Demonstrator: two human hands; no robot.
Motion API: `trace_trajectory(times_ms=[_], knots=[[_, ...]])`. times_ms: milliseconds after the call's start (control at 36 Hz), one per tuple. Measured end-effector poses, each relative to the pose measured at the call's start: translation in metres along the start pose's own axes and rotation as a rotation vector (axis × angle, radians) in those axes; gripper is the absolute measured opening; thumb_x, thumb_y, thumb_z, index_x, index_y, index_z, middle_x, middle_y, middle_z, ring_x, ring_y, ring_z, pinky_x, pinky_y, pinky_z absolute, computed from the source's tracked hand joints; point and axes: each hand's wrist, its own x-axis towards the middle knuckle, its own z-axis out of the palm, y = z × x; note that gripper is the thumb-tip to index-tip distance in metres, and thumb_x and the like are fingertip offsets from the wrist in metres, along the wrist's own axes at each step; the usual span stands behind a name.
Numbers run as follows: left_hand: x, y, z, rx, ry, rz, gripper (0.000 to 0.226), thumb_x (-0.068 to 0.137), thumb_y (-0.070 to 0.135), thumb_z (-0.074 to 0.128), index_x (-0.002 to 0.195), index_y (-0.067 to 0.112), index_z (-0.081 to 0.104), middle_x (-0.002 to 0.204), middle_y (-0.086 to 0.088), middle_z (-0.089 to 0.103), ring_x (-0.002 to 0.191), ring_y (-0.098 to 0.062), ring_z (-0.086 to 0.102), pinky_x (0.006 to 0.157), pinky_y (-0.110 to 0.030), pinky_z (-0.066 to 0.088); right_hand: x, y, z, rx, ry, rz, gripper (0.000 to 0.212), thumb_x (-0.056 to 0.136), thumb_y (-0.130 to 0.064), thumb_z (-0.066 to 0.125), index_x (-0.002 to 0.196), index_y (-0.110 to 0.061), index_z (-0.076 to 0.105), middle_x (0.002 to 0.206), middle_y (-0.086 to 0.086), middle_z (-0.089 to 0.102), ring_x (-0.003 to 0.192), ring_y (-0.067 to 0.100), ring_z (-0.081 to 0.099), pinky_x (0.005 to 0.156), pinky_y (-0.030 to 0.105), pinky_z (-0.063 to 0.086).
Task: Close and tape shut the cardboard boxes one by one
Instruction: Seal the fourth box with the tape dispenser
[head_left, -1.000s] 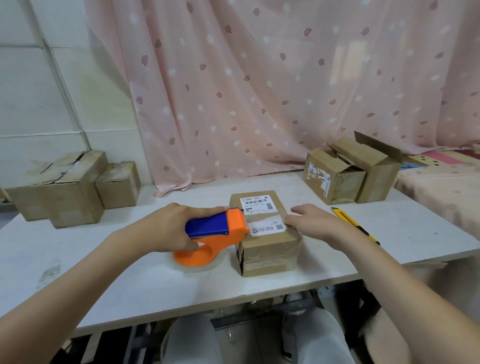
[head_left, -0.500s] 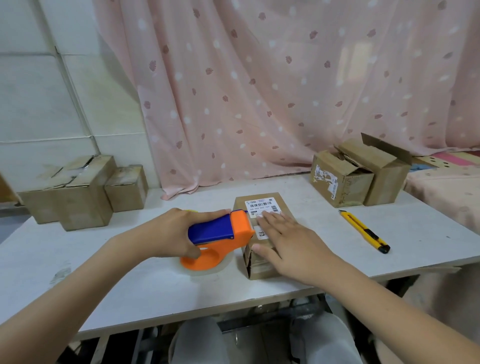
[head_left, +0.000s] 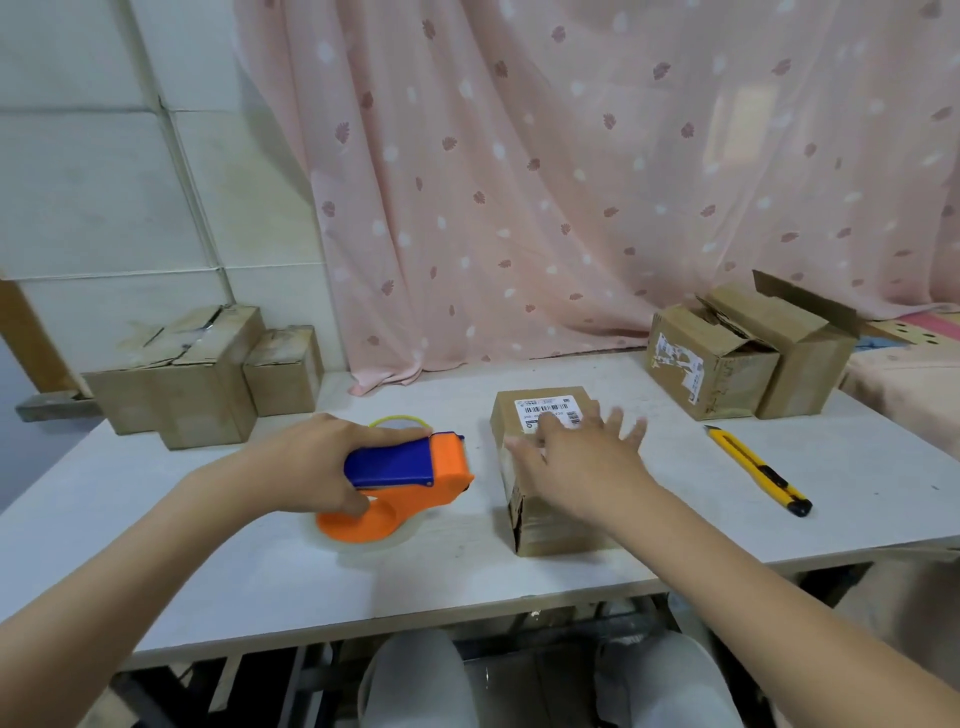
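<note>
A small closed cardboard box (head_left: 540, 530) with white shipping labels on top stands in the middle of the white table (head_left: 208, 561). My right hand (head_left: 576, 462) lies over its top with the fingers spread and straight, blurred by motion. My left hand (head_left: 317, 467) grips the blue handle of an orange tape dispenser (head_left: 410, 480), which rests on the table a short gap to the left of the box. Two open boxes (head_left: 711, 371) with raised flaps stand at the back right.
A yellow utility knife (head_left: 756, 467) lies on the table to the right of the box. Two taped boxes (head_left: 202, 374) stand at the back left by the wall. A pink curtain hangs behind the table. My knees show under the front edge.
My right hand came from the box's right side onto its top and spread its fingers. The tape dispenser in my left hand drew away from the box to the left.
</note>
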Motion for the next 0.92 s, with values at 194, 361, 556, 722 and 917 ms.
trace_trajectory(times_ms=[194,361,556,722,917], knots=[[-0.001,0.001,0.002,-0.025,0.039,0.021,0.089,0.072,0.037,0.062,0.120,0.084,0.004,0.075,0.011,0.054,0.073,-0.008,0.054,0.054,-0.018,0.032,0.025,-0.025,-0.011,0.094,-0.171,0.243,0.104,0.088,-0.065,0.057,0.159,-0.026,-0.009,0.162,0.030,0.000,0.148,0.053,0.002,0.116,0.070,0.008],[0.000,0.006,0.003,-0.008,0.052,0.029,0.091,0.070,0.036,0.062,0.126,0.082,0.007,0.071,0.011,0.053,0.069,-0.008,0.052,0.057,-0.020,0.038,0.046,-0.029,-0.010,0.107,-0.258,0.399,0.124,0.069,-0.066,0.063,0.155,-0.029,-0.019,0.156,0.028,0.015,0.138,0.051,0.022,0.110,0.061,0.029],[-0.002,0.010,0.002,-0.067,0.071,0.026,0.092,0.072,0.033,0.064,0.116,0.087,0.004,0.072,0.012,0.052,0.069,-0.007,0.052,0.057,-0.019,0.039,0.034,-0.014,-0.034,0.243,-0.147,0.235,0.105,0.075,-0.053,0.071,0.150,-0.007,0.013,0.128,0.010,0.051,0.112,0.032,0.053,0.082,0.033,0.046],[-0.005,0.019,0.000,-0.151,0.093,0.020,0.092,0.075,0.027,0.069,0.134,0.077,0.019,0.066,0.014,0.052,0.062,-0.009,0.051,0.054,-0.015,0.039,0.021,0.018,-0.049,0.564,-0.168,0.186,0.082,0.076,-0.048,0.078,0.139,-0.016,0.036,0.107,0.006,0.051,0.076,0.015,0.047,0.067,0.032,0.044],[-0.003,0.021,0.000,-0.154,0.050,0.031,0.091,0.078,0.028,0.069,0.137,0.073,0.016,0.073,0.016,0.052,0.063,-0.008,0.050,0.054,-0.014,0.039,0.016,0.053,-0.044,0.827,-0.217,0.221,0.075,0.066,-0.055,0.078,0.125,-0.018,0.050,0.105,0.015,0.059,0.074,0.033,0.057,0.062,0.039,0.043]])
